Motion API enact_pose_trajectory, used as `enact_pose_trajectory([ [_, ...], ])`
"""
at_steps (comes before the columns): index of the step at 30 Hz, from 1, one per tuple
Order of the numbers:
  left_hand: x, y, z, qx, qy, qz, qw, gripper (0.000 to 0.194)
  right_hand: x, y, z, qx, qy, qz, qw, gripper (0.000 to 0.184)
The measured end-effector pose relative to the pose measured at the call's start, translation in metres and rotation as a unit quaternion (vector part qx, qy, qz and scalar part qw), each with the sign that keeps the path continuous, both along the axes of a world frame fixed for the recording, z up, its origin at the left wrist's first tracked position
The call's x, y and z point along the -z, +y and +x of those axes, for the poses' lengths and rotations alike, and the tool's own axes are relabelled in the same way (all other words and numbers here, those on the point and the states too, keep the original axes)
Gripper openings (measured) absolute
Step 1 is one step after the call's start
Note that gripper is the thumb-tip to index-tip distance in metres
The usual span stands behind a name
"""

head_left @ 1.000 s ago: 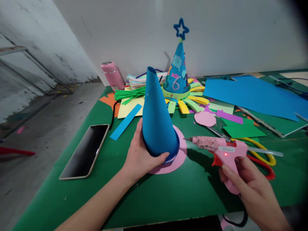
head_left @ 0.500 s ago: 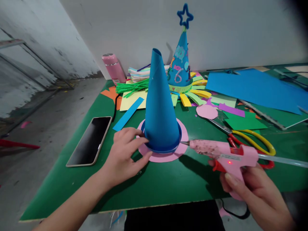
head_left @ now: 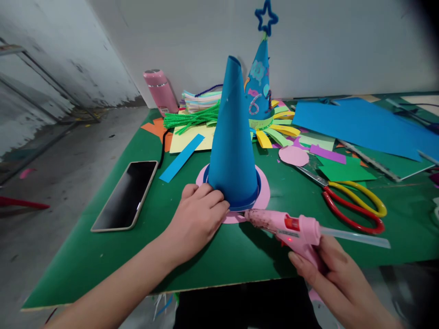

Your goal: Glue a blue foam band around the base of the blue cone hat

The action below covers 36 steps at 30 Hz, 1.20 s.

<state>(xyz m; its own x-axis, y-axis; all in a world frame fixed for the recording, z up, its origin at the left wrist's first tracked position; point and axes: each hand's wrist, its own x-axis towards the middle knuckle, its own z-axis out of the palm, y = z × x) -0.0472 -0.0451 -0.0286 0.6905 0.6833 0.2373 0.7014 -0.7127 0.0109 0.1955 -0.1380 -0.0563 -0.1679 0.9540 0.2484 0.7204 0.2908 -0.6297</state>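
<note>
A blue paper cone (head_left: 234,137) stands upright on a pink paper ring (head_left: 263,194), with a dark blue band around its foot. At the front left of the base, my left hand (head_left: 200,221) is closed, its curled fingers gripping the hat's edge; the fingertips are partly hidden. My right hand (head_left: 338,278) is wrapped around the handle of a pink hot glue gun (head_left: 284,225) with a red light lit. The gun's nozzle touches or nearly touches the front of the ring, close to my left fingers. A clear glue stick (head_left: 356,237) sticks out behind the gun.
A phone (head_left: 126,194) lies left, a blue strip (head_left: 181,157) beside it. Scissors (head_left: 356,205) and a pink paper disc (head_left: 294,156) lie right. Behind are a decorated cone hat (head_left: 258,87), green pipe cleaners (head_left: 192,119), a pink bottle (head_left: 159,93) and blue sheets (head_left: 356,123).
The glue gun has moved left and down from the ring's right side to its front. My left hand has shifted right, its fingers curling in at the base. The cone leans slightly differently.
</note>
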Motion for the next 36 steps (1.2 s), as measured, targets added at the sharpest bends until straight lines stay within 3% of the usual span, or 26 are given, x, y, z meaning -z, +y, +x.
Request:
enact_pose_trajectory([
  [9,0.003,0.0,0.01,0.067,0.019,0.066,0.995,0.022,0.0,0.001,-0.003,0.009,-0.005,0.004,1.0,0.015],
  [14,-0.003,0.003,0.017,0.047,0.056,0.045,0.996,0.021,0.002,-0.002,0.005,0.025,-0.003,0.013,1.0,0.012],
  [22,-0.007,0.004,0.008,0.037,0.083,0.032,0.995,0.023,-0.003,0.0,0.01,0.032,-0.006,0.043,0.999,0.025],
  [30,-0.007,0.0,0.027,0.032,0.1,0.029,0.994,0.022,0.001,-0.002,0.005,0.044,0.029,0.013,0.999,0.012],
  [36,-0.005,0.0,0.022,0.03,0.101,0.001,0.994,0.024,0.001,-0.003,0.006,0.039,0.011,0.029,0.999,0.011],
])
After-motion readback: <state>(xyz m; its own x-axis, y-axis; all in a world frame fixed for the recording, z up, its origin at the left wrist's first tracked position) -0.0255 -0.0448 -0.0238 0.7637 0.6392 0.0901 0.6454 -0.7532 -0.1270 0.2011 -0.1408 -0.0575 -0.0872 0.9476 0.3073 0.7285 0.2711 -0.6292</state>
